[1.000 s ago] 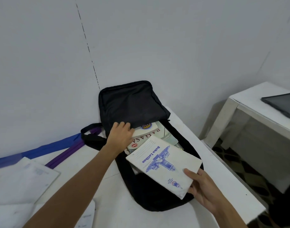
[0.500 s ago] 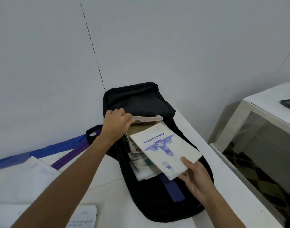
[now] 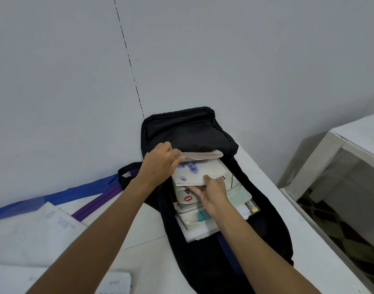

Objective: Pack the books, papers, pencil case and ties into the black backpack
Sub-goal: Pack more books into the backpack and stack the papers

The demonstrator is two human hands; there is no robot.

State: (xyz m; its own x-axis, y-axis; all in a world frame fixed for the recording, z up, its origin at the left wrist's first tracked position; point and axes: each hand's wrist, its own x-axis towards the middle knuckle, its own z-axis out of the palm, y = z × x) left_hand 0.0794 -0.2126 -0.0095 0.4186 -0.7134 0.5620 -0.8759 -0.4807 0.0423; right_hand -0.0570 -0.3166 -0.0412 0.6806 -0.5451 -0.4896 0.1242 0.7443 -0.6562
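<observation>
A person's two hands work inside the open black backpack (image 3: 192, 132), which lies flat on a white table (image 3: 148, 225) against the wall. The left hand (image 3: 160, 164) grips the edge of a beige book (image 3: 203, 154) at the bag's mouth, tilting it up. The right hand (image 3: 213, 194) pinches a white exercise book (image 3: 194, 172) printed in blue, thumb on top and fingers underneath, just below that raised book and over the stack of books (image 3: 194, 221) in the bag. To the left, outside the bag, lie a blue tie (image 3: 61, 195), a purple tie (image 3: 97, 203) and loose papers (image 3: 29, 234).
</observation>
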